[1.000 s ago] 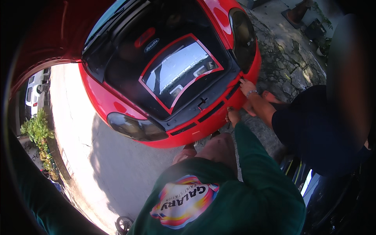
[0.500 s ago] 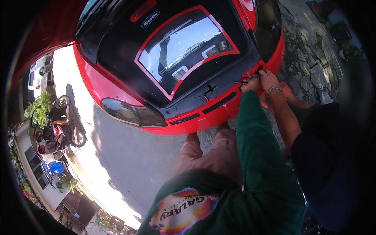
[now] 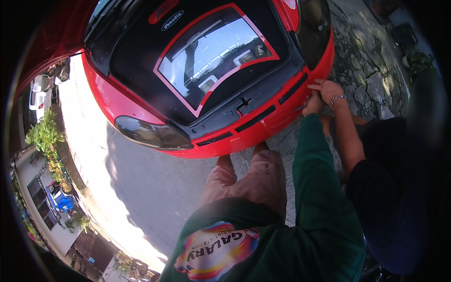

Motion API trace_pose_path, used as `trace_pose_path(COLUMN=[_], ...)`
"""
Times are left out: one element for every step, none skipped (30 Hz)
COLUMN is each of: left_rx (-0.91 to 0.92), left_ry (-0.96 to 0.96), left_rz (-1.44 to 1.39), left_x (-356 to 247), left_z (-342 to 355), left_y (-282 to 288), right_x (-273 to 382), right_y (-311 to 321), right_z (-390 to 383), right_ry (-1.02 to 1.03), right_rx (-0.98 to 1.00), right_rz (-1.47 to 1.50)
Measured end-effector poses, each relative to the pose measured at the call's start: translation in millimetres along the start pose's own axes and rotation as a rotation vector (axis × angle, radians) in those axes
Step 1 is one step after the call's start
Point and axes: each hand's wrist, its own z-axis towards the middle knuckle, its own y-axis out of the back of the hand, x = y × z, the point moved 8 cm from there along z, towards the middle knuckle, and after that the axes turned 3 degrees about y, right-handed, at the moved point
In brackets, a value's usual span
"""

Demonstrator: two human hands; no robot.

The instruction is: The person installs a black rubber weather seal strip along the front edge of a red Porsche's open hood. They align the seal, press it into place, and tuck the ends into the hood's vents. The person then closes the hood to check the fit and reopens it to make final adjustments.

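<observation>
My right hand (image 3: 312, 104), at the end of a green sleeve, is closed around a thin dark stick-like tool (image 3: 299, 108) beside the right front of the red bumper (image 3: 277, 123). Only the tool's tip sticks out past my fingers; its kind cannot be made out. Just above my hand, another person's hand (image 3: 331, 89), with a chain bracelet, reaches to the bumper edge, a finger stretched toward it. A black mesh vent (image 3: 293, 89) lies to the left of both hands. My left hand is out of view.
The car's raised lid (image 3: 51, 37) hangs at upper left. Its black-lined compartment holds a red-framed glossy panel (image 3: 221, 51). A dark headlight (image 3: 152, 133) sits at the left. The other person's dark sleeve (image 3: 380, 197) is close on my right. Cracked paving (image 3: 361, 56) borders the car.
My right hand has moved right and slightly down, off the vent area, with the tool. The other person's hand has shifted slightly right, with a finger now extended. The view has shifted slightly.
</observation>
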Motion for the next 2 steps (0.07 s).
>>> trace_pose_path(left_rx=[0.036, 0.055], left_ry=[-0.293, -0.551], left_rz=[0.586, 1.184], left_x=[-35.7, -36.8], left_z=[-16.9, -30.6], left_y=[0.0, -13.2], right_x=[-9.5, -28.0], right_y=[43.8, 49.1], right_z=[-8.4, -9.1], right_ry=[0.004, 0.002], right_rx=[0.002, 0.038], right_rz=[-0.054, -0.077])
